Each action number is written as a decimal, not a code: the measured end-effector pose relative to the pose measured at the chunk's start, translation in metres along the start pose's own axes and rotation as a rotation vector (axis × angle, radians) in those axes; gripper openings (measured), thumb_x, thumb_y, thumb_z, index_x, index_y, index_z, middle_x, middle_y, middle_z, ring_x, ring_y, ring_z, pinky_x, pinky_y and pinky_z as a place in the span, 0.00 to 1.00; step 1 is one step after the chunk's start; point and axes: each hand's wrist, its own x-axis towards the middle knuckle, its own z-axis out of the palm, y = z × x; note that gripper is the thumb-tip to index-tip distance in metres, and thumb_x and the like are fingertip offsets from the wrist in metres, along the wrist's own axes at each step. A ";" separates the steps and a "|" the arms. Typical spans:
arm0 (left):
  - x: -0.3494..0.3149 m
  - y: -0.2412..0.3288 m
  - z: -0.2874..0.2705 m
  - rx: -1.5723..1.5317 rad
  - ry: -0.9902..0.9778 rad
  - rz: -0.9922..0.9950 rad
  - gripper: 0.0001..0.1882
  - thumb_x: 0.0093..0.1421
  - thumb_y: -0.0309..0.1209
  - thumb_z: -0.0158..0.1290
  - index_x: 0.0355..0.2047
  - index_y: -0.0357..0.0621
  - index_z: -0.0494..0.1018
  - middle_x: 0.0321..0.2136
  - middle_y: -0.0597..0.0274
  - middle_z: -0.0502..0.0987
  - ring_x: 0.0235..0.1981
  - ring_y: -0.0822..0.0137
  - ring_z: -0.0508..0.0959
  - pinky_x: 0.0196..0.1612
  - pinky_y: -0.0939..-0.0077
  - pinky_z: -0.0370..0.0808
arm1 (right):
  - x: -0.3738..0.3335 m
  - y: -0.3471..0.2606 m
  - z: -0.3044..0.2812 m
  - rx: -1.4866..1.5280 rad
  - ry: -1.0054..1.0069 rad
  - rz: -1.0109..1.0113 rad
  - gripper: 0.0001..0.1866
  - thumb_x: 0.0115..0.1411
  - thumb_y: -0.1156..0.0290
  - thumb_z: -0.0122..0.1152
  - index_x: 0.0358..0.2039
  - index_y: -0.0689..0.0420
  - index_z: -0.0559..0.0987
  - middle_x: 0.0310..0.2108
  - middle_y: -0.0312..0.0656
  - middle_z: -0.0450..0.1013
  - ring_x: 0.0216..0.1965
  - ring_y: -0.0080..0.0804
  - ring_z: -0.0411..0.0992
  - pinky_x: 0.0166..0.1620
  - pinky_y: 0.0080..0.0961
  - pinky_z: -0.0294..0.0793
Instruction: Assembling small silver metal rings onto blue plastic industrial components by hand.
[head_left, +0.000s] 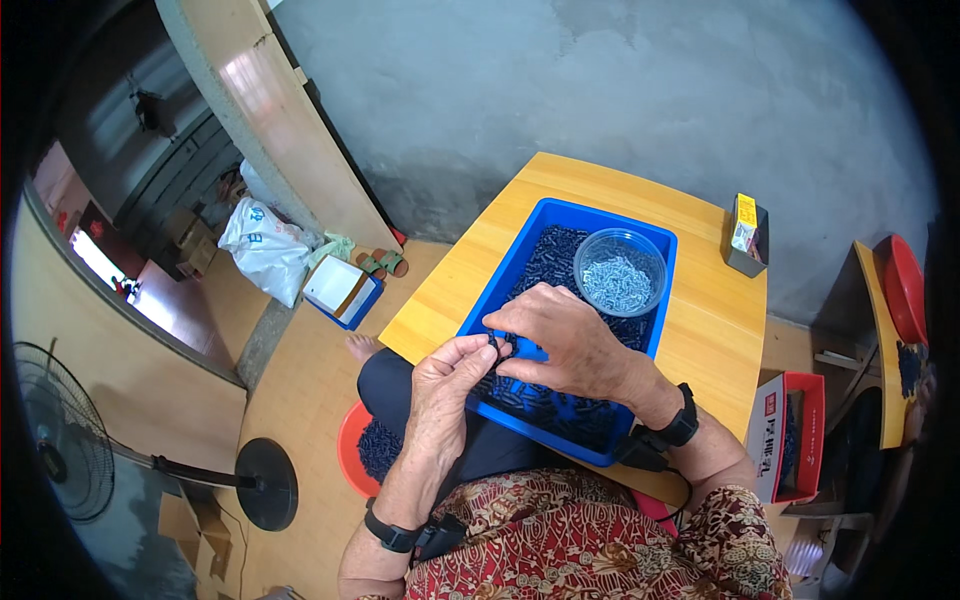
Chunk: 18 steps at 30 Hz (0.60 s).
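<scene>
Over the near left part of a blue tray (663,300), my two hands meet. My left hand (447,385) is closed, thumb and forefinger pinching a small dark plastic piece (501,343). Curved around that piece is my right hand (575,342), its thumb and forefinger apart with blue showing between them. Whether its fingertips touch the piece is hard to tell. Many small dark pieces (553,262) of the same look lie loose in the tray. A clear round tub (620,272) full of small silvery screws sits inside the tray, beyond my right hand.
The tray rests on a yellow wooden table (430,312). A small grey box (748,252) stands at its far right. On the floor are a red basin (352,450) of dark pieces, a red and white carton (800,440) and a standing fan (265,484).
</scene>
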 end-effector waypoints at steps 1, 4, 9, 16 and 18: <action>0.000 -0.001 -0.001 0.001 -0.001 0.001 0.09 0.64 0.26 0.59 0.42 0.35 0.78 0.39 0.55 0.83 0.42 0.67 0.82 0.52 0.74 0.75 | 0.000 0.000 0.001 -0.022 -0.002 -0.008 0.22 0.53 0.65 0.70 0.47 0.55 0.75 0.38 0.41 0.74 0.42 0.43 0.72 0.46 0.39 0.70; 0.001 -0.005 -0.003 -0.004 -0.022 -0.010 0.09 0.64 0.27 0.59 0.42 0.36 0.79 0.39 0.55 0.83 0.42 0.68 0.81 0.52 0.74 0.75 | -0.003 0.004 0.005 -0.035 0.028 -0.038 0.20 0.53 0.65 0.70 0.45 0.55 0.75 0.38 0.41 0.74 0.42 0.43 0.72 0.45 0.38 0.70; 0.000 -0.005 -0.004 0.043 -0.032 -0.032 0.10 0.66 0.31 0.57 0.43 0.37 0.79 0.40 0.58 0.83 0.42 0.72 0.80 0.52 0.77 0.73 | -0.003 0.002 0.002 -0.054 0.043 -0.060 0.19 0.52 0.64 0.71 0.42 0.55 0.75 0.35 0.40 0.72 0.39 0.42 0.71 0.42 0.38 0.69; 0.001 -0.004 -0.009 0.055 -0.026 -0.076 0.11 0.66 0.33 0.58 0.43 0.38 0.80 0.40 0.61 0.83 0.41 0.74 0.79 0.51 0.78 0.72 | -0.004 0.002 0.000 -0.081 0.024 -0.066 0.21 0.50 0.65 0.74 0.42 0.54 0.76 0.36 0.39 0.74 0.40 0.40 0.72 0.43 0.37 0.70; 0.001 -0.004 -0.008 0.129 -0.064 -0.064 0.11 0.66 0.33 0.58 0.42 0.38 0.80 0.40 0.60 0.83 0.42 0.73 0.79 0.52 0.77 0.72 | -0.004 0.001 0.002 -0.088 0.030 -0.081 0.19 0.51 0.65 0.72 0.41 0.54 0.76 0.34 0.39 0.72 0.39 0.40 0.71 0.42 0.37 0.69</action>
